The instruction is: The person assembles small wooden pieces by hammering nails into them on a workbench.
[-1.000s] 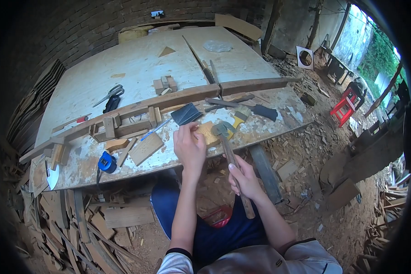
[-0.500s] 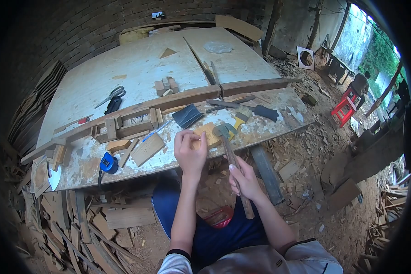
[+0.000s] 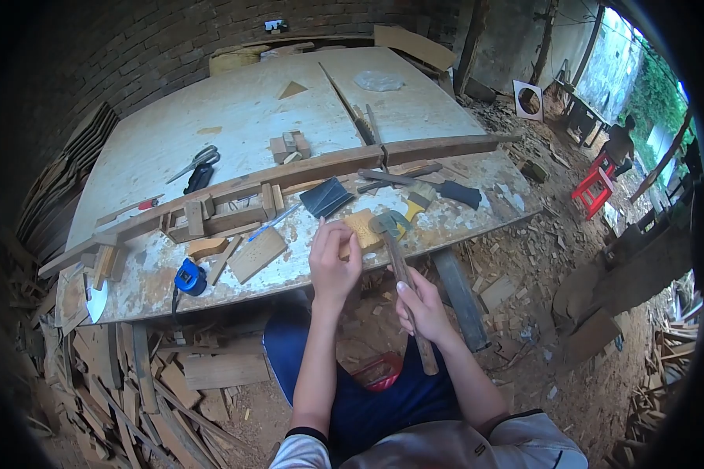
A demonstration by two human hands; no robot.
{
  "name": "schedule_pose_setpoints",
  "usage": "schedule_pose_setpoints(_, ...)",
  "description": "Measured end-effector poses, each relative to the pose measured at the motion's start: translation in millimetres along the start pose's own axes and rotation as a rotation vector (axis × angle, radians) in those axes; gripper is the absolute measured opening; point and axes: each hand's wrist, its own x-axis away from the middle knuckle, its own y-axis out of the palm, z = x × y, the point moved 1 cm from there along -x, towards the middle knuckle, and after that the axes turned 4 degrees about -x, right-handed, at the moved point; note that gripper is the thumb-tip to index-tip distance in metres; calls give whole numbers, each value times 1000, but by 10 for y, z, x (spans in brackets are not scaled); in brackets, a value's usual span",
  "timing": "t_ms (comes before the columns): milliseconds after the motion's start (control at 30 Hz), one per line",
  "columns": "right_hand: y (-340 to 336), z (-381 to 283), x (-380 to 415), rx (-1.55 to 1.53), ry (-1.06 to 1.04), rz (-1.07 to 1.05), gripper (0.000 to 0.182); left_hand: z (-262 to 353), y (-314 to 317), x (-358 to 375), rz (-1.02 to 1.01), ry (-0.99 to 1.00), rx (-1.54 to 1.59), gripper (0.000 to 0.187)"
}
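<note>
My right hand is wrapped round the wooden handle of a hammer; its metal head rests by the right edge of a small yellowish wood block. My left hand is beside the block's left side, fingers curled with thumb and fingertips close together; what they hold, if anything, is too small to make out. Behind the block lies a dark folded sheet. A yellow-handled brush is just beyond the hammer head.
On the worktable are a blue tape measure, a flat board, scissors and a long wooden beam. Scrap wood covers the ground. A person sits at the far right near a red stool.
My left hand has shifted slightly right and down off the block, showing more of its surface. The view has moved a little. The hammer stays almost in place.
</note>
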Motion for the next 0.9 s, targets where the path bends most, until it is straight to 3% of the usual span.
schedule_pose_setpoints(133, 9, 0, 4, -11, 1, 0, 40, 19, 10, 42, -47, -149, 135, 9)
schedule_pose_setpoints(233, 12, 9, 4, -1, -1, 1, 41, -32, 14, 45, -24, -81, 66, 6)
schedule_pose_setpoints(367, -6, 17, 0, 16, 0, 2, 42, -163, 10, 85, 141, -313, 213, 8)
schedule_pose_setpoints(500, -5, 12, 3, 33, -9, 3, 42, -68, -248, -46, 153, -282, -12, 7)
schedule_pose_setpoints(600, 3, 29, -3, 29, -15, 13, 42, -225, -382, -65, 122, -181, -271, 16)
schedule_pose_setpoints(733, 12, 51, -9, 28, -17, 25, 42, -253, -338, -43, 123, -150, -284, 29)
schedule_pose_setpoints(867, -65, -215, 3, 56, 13, -8, 45, -193, -381, -63, -88, -79, -267, 49)
schedule_pose_setpoints(900, -130, -253, -26, 87, -12, 21, 46, -229, -380, -49, -139, -91, -247, 63)
